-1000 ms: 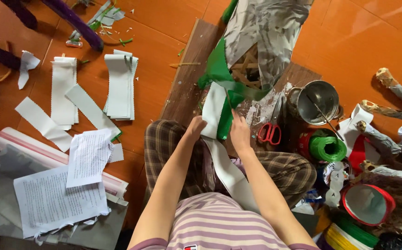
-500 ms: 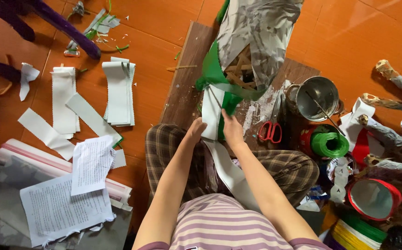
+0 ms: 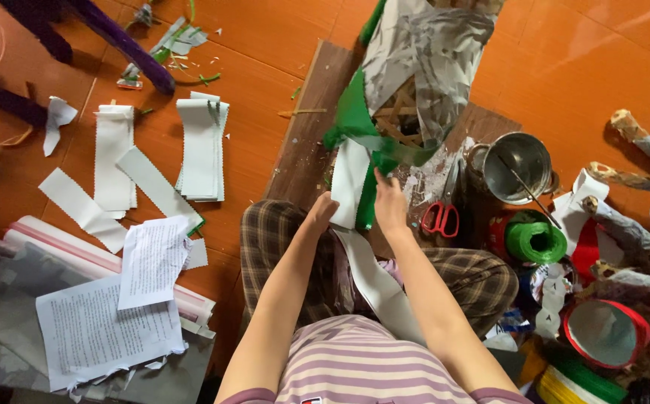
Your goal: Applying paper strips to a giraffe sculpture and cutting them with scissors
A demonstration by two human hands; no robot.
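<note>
Both hands sit closer together than a second ago, the view having tilted slightly while they stayed on the same strip. The left hand [image 3: 320, 212] pinches the edge of the white paper strip [image 3: 349, 183], fingers clenched on it; the right hand [image 3: 389, 203] grips the green ribbon [image 3: 355, 120] beside it, fingers closed. The strip runs down over the person's lap, its top end lying on the wooden board [image 3: 302, 150], so the folding or wrapping seems underway. Red scissors [image 3: 440, 218] lie just beside the right hand, near a metal pot [image 3: 516, 166] and a green twine spool [image 3: 534, 241]. Cut white strips [image 3: 199, 146] lie on the orange floor to the left, well apart.
</note>
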